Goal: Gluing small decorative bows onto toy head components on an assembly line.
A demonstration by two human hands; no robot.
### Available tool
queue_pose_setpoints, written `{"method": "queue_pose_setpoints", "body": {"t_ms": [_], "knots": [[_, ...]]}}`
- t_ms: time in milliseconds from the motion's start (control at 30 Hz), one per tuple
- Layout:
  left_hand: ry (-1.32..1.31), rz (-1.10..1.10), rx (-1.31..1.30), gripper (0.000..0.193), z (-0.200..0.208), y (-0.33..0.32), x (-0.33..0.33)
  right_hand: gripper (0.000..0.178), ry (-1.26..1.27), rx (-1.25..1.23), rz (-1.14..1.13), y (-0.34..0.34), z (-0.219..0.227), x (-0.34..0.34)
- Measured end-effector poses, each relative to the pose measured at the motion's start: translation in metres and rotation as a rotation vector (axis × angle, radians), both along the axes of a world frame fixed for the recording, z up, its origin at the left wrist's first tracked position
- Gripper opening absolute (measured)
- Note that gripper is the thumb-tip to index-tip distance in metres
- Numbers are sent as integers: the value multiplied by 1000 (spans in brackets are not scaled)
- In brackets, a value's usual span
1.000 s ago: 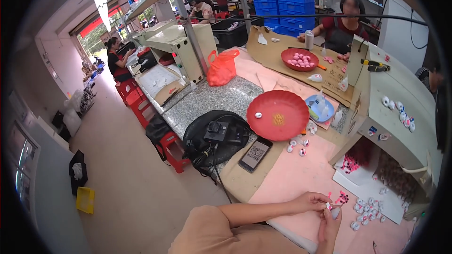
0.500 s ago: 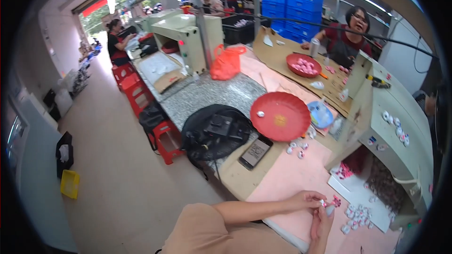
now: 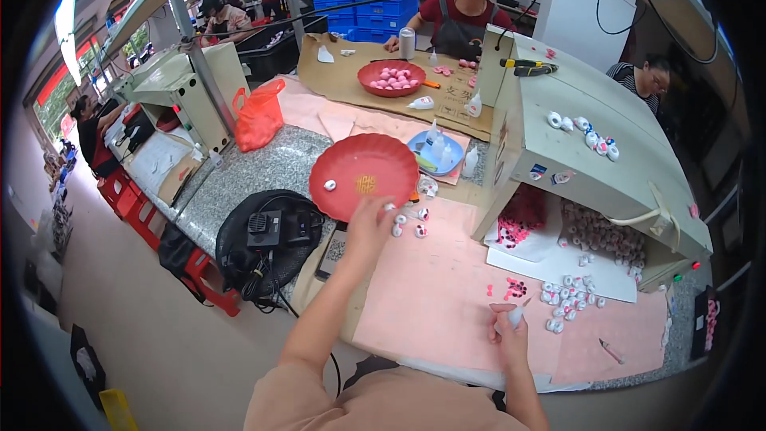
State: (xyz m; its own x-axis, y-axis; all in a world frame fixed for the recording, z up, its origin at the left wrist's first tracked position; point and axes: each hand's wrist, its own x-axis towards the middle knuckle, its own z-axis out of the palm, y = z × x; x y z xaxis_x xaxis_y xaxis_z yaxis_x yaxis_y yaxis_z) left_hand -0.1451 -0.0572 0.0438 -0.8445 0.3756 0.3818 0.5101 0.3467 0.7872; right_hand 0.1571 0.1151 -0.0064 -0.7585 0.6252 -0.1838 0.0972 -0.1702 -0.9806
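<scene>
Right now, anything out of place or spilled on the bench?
No spill or damage stands out. Mildly odd: one white piece sits alone in the large red tray, while a few loose white-and-pink pieces lie just outside its rim, by the left hand.

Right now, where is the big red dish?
In the head view, the big red dish sits near centre, just left of the blue plate, by the left hand.

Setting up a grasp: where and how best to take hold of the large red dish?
Probably the left rim of the large red dish, coming from the left, thumb inside: its scalloped wall flares outward. The blue plate crowds its right; the left hand is by its near rim.
</scene>
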Motion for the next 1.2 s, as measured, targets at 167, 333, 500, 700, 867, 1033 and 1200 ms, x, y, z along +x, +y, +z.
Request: {"method": "queue_pose_setpoints", "body": {"t_ms": [167, 333, 500, 700, 867, 1033, 1200], "knots": [[231, 160, -131, 22, 5, -15, -16, 18, 27, -32, -3, -4, -5, 2], [231, 75, -117, 27, 0, 13, -7, 15, 52, -55, -90, -7, 6, 8], [375, 171, -51, 29, 19, -1, -26, 16, 75, -46, -29, -4, 4, 5], [-194, -47, 455, 24, 40, -15, 15, 12, 31, -7, -42, -8, 2, 1], [209, -778, 1261, 43, 143, -21, 146, 12, 41, -8, -93, -12, 8, 5], [-452, -414, 1722, 33, 234, -56, 258, 15, -12, 84, -171, -11, 2, -3], [148, -1413, 1552, 33, 182, -43, 217, 13, 43, 66, -35, -22, 3, -9]]}}
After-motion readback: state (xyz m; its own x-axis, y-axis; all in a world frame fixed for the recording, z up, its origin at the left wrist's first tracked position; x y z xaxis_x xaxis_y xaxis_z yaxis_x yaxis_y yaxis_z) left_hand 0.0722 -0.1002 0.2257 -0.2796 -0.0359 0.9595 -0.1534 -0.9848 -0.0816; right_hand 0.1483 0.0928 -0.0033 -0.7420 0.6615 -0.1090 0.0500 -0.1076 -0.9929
